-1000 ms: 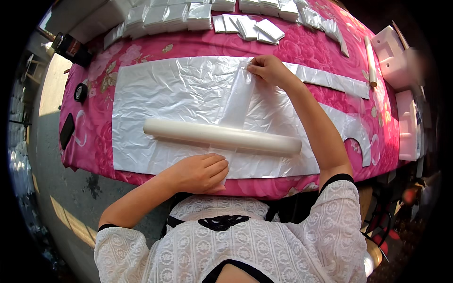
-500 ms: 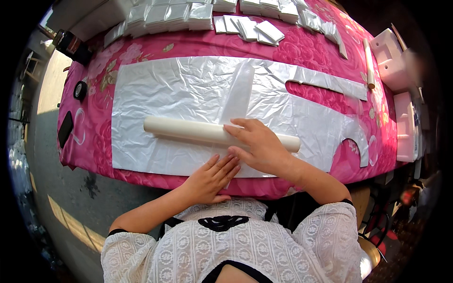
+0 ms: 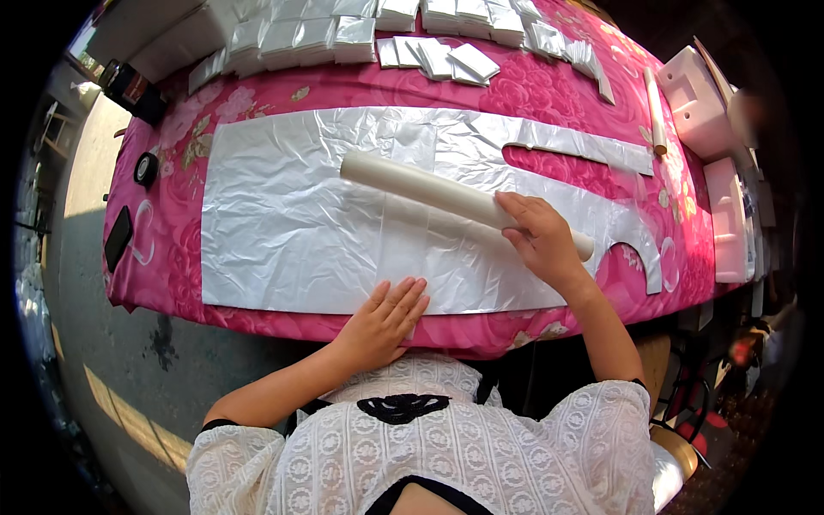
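A flat white plastic apron (image 3: 292, 232), crinkled and shiny, is spread over the table, its cut-out openings at the right end. My right hand (image 3: 542, 239) grips a long off-white tube (image 3: 421, 187) near its right end. The tube slants over the apron, its far end up and to the left; whether it touches the film I cannot tell. My left hand (image 3: 386, 316) lies flat on the apron's near edge, fingers stretched out and holding nothing.
Stacks of folded white plastic packets (image 3: 296, 39) line the table's far side, with several loose packets (image 3: 451, 60) before them. A dark bottle (image 3: 133, 90), tape roll (image 3: 146, 168) and black phone (image 3: 118, 239) sit at left. Another tube (image 3: 655, 112) and white foam boxes (image 3: 699, 99) stand right.
My right hand has moved right and gripped the tube, which has shifted right and away from me and now slants. The raised fold in the apron now lies flat. My left hand stays nearly still.
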Tool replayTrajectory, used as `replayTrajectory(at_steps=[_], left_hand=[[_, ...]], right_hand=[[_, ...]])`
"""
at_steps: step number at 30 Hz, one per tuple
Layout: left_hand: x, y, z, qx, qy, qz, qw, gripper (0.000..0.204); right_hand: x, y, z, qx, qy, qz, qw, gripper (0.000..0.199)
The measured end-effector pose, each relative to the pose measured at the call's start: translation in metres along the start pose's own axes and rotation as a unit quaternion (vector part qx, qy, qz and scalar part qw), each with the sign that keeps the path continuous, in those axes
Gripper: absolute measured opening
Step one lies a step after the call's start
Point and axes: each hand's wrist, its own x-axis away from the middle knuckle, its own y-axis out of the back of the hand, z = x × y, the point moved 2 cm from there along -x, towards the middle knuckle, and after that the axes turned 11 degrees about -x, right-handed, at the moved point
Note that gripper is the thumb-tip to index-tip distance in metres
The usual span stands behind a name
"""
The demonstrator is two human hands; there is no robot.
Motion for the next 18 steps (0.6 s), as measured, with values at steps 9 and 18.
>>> replayTrajectory(at_steps=[9, 18], left_hand=[[0.003, -0.009, -0.028, -0.039, 0.042, 0.0, 0.998, 0.052], [0.014, 0.005, -0.004, 0.043, -0.059, -0.04, 0.997, 0.05]], right_hand=[[-0.032, -0.054, 0.01, 0.047, 0.127, 0.069, 0.988, 0.045], [-0.126, -0.054, -0.033, 0.131, 0.13, -0.045, 0.982, 0.05]])
